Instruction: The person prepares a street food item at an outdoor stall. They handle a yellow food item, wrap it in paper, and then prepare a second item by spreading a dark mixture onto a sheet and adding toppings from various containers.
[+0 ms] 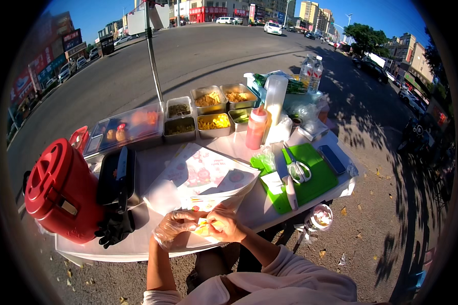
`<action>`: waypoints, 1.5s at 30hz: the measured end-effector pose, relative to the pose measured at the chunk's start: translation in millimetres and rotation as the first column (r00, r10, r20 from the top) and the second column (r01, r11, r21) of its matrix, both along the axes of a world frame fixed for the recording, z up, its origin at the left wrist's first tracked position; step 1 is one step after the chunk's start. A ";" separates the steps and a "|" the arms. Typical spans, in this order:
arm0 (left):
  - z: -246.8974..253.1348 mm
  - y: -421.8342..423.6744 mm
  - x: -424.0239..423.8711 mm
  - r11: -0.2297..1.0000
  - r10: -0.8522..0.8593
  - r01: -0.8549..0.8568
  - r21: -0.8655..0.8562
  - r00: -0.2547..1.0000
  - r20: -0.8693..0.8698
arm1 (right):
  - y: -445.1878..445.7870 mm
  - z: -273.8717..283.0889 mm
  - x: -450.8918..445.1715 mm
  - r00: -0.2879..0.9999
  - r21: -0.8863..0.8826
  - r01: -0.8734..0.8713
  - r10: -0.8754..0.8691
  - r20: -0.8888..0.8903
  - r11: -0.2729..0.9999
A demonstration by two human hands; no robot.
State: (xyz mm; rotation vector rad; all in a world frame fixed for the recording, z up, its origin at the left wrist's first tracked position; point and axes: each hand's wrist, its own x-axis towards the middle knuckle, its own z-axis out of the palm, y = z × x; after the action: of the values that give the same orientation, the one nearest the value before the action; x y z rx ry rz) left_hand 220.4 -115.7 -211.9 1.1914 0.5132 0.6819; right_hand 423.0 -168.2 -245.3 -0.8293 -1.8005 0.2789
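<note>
At the near edge of the table, my left hand (176, 227) wears a clear plastic glove. My bare right hand (229, 225) faces it, fingers curled inward. Both hands pinch a small yellow-and-white piece (205, 228) between them; fingers cover much of it, and I cannot tell whether it is paper or food. Just beyond lie printed paper sheets (198, 171) with pink cartoon figures, partly overlapping. On the right, a green cutting board (317, 180) bears a knife with a pale handle (290, 192), white-handled scissors (300, 172) and crumpled clear plastic (267, 155).
A red insulated bucket (61, 190) stands left, near a knife (122, 167) on a dark-topped tray (107, 179) and black gloves (115, 228). Behind are metal food containers (215, 132), a lidded clear box (126, 124), squeeze bottles (256, 129), and a metal pole (152, 61). A phone (331, 159) lies right.
</note>
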 end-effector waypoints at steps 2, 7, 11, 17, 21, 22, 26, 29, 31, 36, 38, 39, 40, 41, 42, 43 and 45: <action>4.6 -3.8 4.1 1.000 -0.009 0.011 -0.025 0.997 0.081 | 0.5 -1.5 0.3 1.000 0.007 -0.002 0.002 -0.014 1.000; -9.6 2.4 -3.4 0.998 0.025 -0.027 -0.062 0.999 -0.037 | 0.2 -2.4 -0.3 1.000 0.002 0.001 -0.001 -0.008 1.000; 0.9 -0.9 1.1 0.996 0.004 -0.002 -0.089 1.000 0.024 | -0.4 -1.7 0.9 1.000 -0.001 -0.001 0.001 -0.019 1.000; 2.6 -3.0 2.0 0.993 0.006 -0.001 -0.120 0.999 0.042 | -0.1 -0.3 0.2 1.000 0.001 0.002 -0.002 -0.013 1.000; 5.5 -3.2 2.4 0.997 0.015 -0.015 -0.077 1.000 -0.003 | 0.1 -1.7 0.6 1.000 -0.005 0.011 -0.011 -0.001 1.000; 5.1 -3.3 2.7 0.997 0.011 -0.010 -0.080 1.000 0.017 | 0.0 -1.6 0.4 1.000 -0.002 0.014 -0.014 0.000 1.000; 0.8 -1.4 3.2 0.996 -0.001 0.005 -0.089 0.999 0.045 | 0.6 -1.7 0.3 1.000 0.018 0.017 -0.016 -0.003 1.000; -4.9 1.2 2.2 0.993 -0.006 0.012 -0.115 0.999 0.051 | 0.6 -1.2 0.7 1.000 0.002 0.005 -0.005 0.000 1.000; -14.6 4.4 -1.1 0.994 0.005 -0.002 -0.112 1.000 0.026 | 2.0 -2.7 -0.2 1.000 0.014 -0.006 0.006 -0.008 1.000; -5.4 1.4 0.4 0.997 0.005 -0.007 -0.071 0.999 -0.037 | 1.6 0.7 -0.2 1.000 0.022 -0.004 0.004 0.008 1.000; -10.9 7.3 -4.1 0.998 -0.014 0.020 0.058 0.994 -0.110 | 1.1 2.8 -1.9 1.000 0.019 0.002 -0.003 0.016 1.000; -9.0 8.5 -3.6 0.992 -0.022 0.040 0.120 0.989 -0.146 | 1.7 1.0 -1.8 1.000 0.013 0.003 -0.003 0.029 1.000; -6.0 7.0 -1.8 0.993 -0.027 0.041 0.108 0.992 -0.124 | 2.8 -2.2 -1.4 0.999 0.006 0.004 -0.004 0.042 1.000; -0.8 4.1 0.5 0.994 -0.032 0.042 0.097 0.994 -0.103 | 3.6 -4.4 -1.0 0.999 -0.001 0.005 -0.005 0.054 1.000; 4.0 1.3 1.0 0.996 -0.032 0.039 0.086 0.996 -0.083 | 4.1 -4.6 -1.8 0.997 0.003 0.004 -0.004 0.073 1.000; -4.2 4.5 -1.5 0.988 -0.015 0.033 0.148 0.993 -0.121 | 4.8 -4.5 -2.5 0.996 0.008 0.003 -0.003 0.091 1.000; -23.2 12.3 -5.4 0.963 0.023 0.030 0.268 0.981 -0.193 | 5.3 -4.7 -3.9 0.994 0.022 0.011 -0.013 0.113 1.000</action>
State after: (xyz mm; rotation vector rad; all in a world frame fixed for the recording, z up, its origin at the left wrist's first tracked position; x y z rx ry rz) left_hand 214.9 -103.4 -235.1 1.5256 0.5942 0.6491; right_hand 419.1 -162.8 -250.0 -0.8552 -1.9002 0.2083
